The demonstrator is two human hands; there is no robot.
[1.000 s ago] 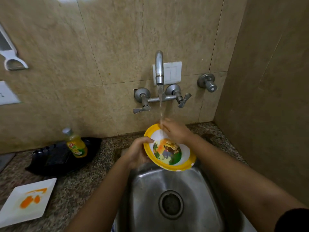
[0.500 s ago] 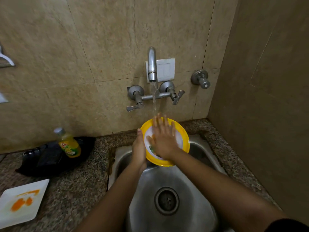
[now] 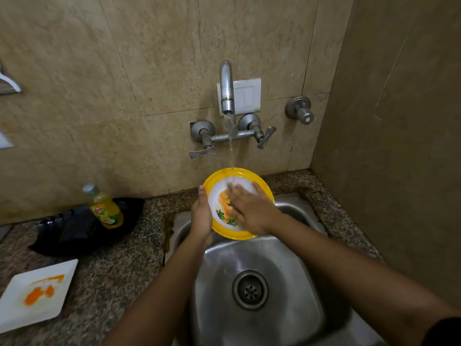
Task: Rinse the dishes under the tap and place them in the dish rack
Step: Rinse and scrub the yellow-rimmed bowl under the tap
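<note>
Yellow plastic rims the round plate point(image 3: 259, 182) I am watching, its white centre printed with an orange and green picture, and it is tilted up over the back edge of the brushed stainless-steel sink point(image 3: 294, 290). My left hand point(image 3: 202, 218) clasps the plate's left edge, thumb up along the rim and fingers hidden behind it. My right hand point(image 3: 250, 211) lies flat and spread on the printed face, gripping nothing. A thin clear stream falls from the curved grey metal tap point(image 3: 227, 88) and lands just above the right fingers point(image 3: 238, 189). The round perforated drain point(image 3: 250, 290) shows bare below. On the speckled granite counter point(image 3: 119, 265) lies a square white plate smeared with orange point(image 3: 37, 294), well apart from the sink; behind it a yellow liquid-soap bottle with a grey cap point(image 3: 106, 208) leans against a crumpled black plastic bag point(image 3: 74, 231). Glossy beige tiles point(image 3: 74, 71) cover the wall. Compared with half a second ago, the right hand has slid lower and to the right, uncovering more of the picture, while the left hand keeps its hold.
</note>
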